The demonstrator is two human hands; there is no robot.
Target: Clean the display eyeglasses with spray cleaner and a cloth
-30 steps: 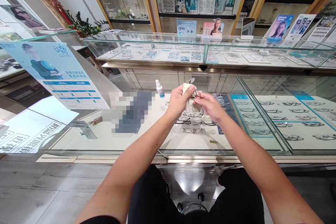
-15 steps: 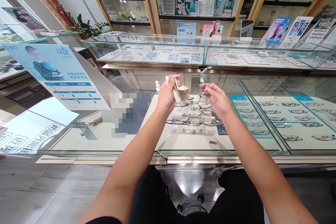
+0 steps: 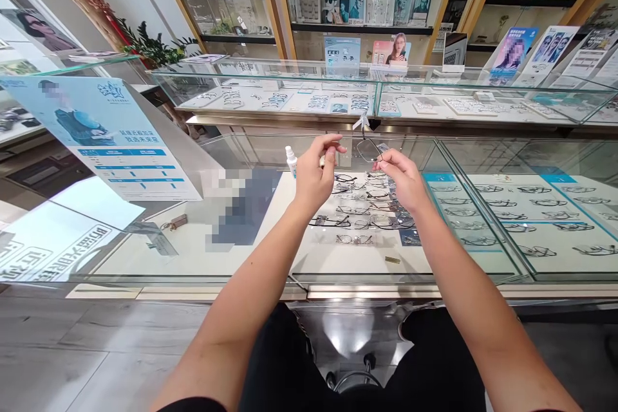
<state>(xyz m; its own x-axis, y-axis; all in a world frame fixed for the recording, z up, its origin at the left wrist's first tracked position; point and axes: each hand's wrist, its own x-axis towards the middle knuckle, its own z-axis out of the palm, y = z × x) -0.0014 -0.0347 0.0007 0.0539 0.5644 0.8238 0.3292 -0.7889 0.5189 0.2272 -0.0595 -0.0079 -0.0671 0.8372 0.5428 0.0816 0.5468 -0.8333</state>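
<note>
My right hand (image 3: 403, 179) pinches a pair of thin-rimmed eyeglasses (image 3: 369, 150) by the edge of the frame, above the glass counter. One lens faces me, and a white tag (image 3: 360, 121) hangs at the upper end of the glasses. Just left of them, my left hand (image 3: 315, 170) is curled with its fingers pointing towards the lens, apart from it. Only a small pale bit of the beige cloth (image 3: 322, 161) shows between thumb and fingers; the rest is hidden by the hand. A white spray bottle (image 3: 290, 161) stands behind my left hand.
Beneath my hands, the glass display case (image 3: 338, 278) holds rows of eyeglasses (image 3: 355, 240). A dark blue mat (image 3: 251, 209), partly blurred, lies to the left, near a brown key fob (image 3: 176, 223) and a blue-and-white sign (image 3: 130, 141). Another glass counter (image 3: 270, 117) stands beyond.
The glasses have turned so that a lens faces me, with the tag swung up and left. My left hand has rotated, and the cloth that hung from it is now mostly hidden.
</note>
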